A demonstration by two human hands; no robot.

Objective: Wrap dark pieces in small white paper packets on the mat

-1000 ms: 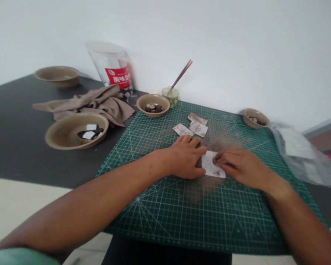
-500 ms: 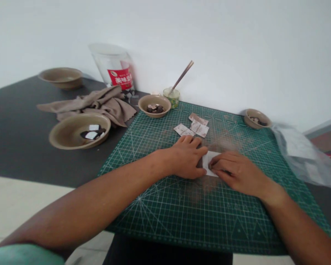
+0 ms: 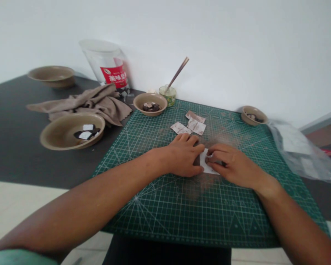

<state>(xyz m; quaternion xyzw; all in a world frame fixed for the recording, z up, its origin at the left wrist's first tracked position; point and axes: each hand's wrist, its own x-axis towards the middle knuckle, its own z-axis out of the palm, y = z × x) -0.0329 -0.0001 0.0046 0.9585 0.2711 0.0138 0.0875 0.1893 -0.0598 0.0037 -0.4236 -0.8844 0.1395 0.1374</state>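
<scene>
A small white card (image 3: 205,167) lies flat on the green cutting mat, between my two hands. My left hand (image 3: 185,154) is spread over the card's left end, its thumb and fingertips at the edges. With bent fingers pinched together, my right hand (image 3: 233,163) holds a small dark piece against the card; the fingers mostly hide it. Just beyond my left hand lie several white cards (image 3: 197,126) smudged with brown, partly overlapping. Brown powdery smears mark the mat around the hands.
A bowl of dark pieces (image 3: 150,104) stands beside a green-patterned cup (image 3: 169,96) with sticks. Left are a larger bowl (image 3: 57,134), a brown cloth (image 3: 91,105), a clear tub (image 3: 107,66) and another bowl (image 3: 52,76). Right are a small bowl (image 3: 253,115) and a plastic bag (image 3: 295,147).
The view has shifted slightly, so everything sits a little further left. My right hand's fingers have moved slightly over the card; my left hand keeps its place on it.
</scene>
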